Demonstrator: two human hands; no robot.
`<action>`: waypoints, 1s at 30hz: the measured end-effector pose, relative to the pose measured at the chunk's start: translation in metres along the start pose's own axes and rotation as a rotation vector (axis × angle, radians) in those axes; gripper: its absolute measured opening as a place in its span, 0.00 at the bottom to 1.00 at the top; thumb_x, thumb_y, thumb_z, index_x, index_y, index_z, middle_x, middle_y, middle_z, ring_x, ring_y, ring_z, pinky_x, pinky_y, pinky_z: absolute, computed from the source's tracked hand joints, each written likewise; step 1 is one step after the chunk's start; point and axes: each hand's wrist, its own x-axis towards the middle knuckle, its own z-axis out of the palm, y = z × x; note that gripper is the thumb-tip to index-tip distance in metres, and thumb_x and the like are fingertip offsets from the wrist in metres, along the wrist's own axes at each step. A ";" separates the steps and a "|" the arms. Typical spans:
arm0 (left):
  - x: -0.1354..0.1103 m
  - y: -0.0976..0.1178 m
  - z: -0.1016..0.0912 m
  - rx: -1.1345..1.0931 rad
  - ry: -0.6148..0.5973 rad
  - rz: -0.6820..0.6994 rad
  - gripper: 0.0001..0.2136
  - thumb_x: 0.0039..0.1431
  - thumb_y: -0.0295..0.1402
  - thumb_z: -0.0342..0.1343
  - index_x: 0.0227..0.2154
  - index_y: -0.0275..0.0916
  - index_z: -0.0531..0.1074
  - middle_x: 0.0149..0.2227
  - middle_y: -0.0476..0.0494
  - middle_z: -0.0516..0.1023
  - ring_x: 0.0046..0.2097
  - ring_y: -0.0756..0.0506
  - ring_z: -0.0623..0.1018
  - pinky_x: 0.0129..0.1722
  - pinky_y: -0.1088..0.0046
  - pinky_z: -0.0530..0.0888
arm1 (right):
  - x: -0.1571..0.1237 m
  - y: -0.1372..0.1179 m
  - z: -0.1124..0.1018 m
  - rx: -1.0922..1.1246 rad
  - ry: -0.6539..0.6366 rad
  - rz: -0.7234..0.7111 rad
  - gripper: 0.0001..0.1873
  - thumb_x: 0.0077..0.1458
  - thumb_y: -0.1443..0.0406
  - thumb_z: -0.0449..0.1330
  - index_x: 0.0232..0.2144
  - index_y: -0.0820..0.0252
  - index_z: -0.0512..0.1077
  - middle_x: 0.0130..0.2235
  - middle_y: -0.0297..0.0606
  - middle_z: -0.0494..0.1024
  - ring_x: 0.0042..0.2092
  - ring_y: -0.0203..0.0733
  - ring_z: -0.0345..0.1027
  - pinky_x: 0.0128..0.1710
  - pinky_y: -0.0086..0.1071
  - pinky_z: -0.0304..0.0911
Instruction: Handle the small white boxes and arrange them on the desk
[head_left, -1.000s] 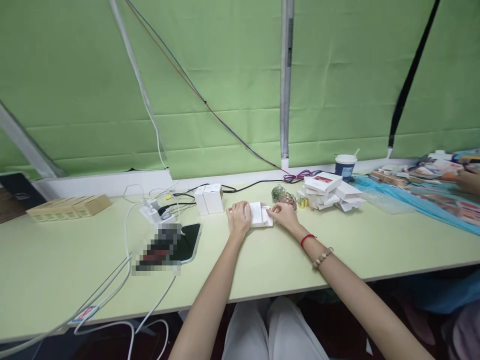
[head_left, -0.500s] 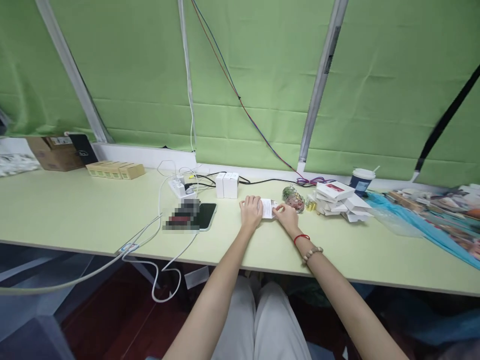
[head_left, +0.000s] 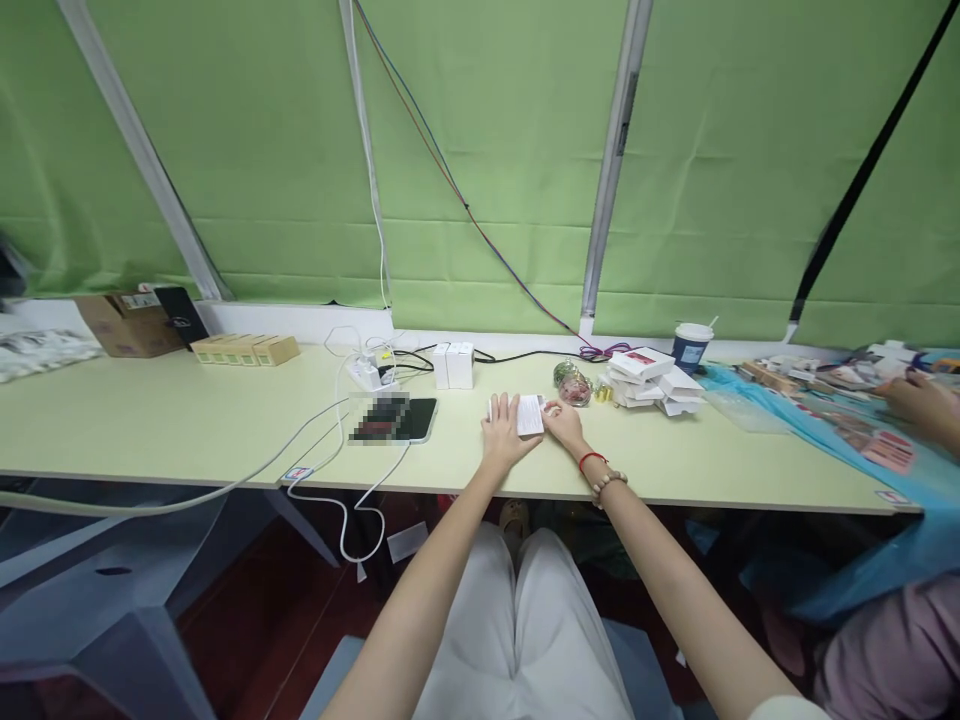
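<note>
A small white box (head_left: 530, 414) with printed lines on its face lies on the table in front of me. My left hand (head_left: 499, 434) holds it down from the left, fingers spread over it and the thumb along its near edge. At the right end of the box, my right hand (head_left: 565, 426) pinches the edge between thumb and fingertips. Just beyond that hand sit bagged green and pink items (head_left: 574, 386) and small gold-coloured pieces (head_left: 603, 393). A pile of flat white boxes (head_left: 651, 378) is farther right.
Two upright white boxes (head_left: 453, 366) stand behind my hands. Leftward are a phone (head_left: 422, 420), a power strip (head_left: 365, 374) with loose cables and a row of yellowish boxes (head_left: 244, 350). A lidded cup (head_left: 691, 347) stands right; another person's hand (head_left: 922, 405) is over blue plastic.
The view has shifted to the right, bringing another person's hand and sleeve into sight. My left fingers are more spread, and the box's right end, formerly with a raised flap, looks flatter.
</note>
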 end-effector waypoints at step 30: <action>-0.013 0.005 -0.012 -0.220 0.078 -0.160 0.36 0.49 0.49 0.54 0.58 0.39 0.53 0.56 0.34 0.57 0.59 0.37 0.55 0.46 0.60 0.68 | -0.005 0.012 -0.013 0.866 -0.014 0.198 0.23 0.41 0.50 0.62 0.33 0.61 0.68 0.34 0.38 0.76 0.33 0.39 0.69 0.30 0.31 0.66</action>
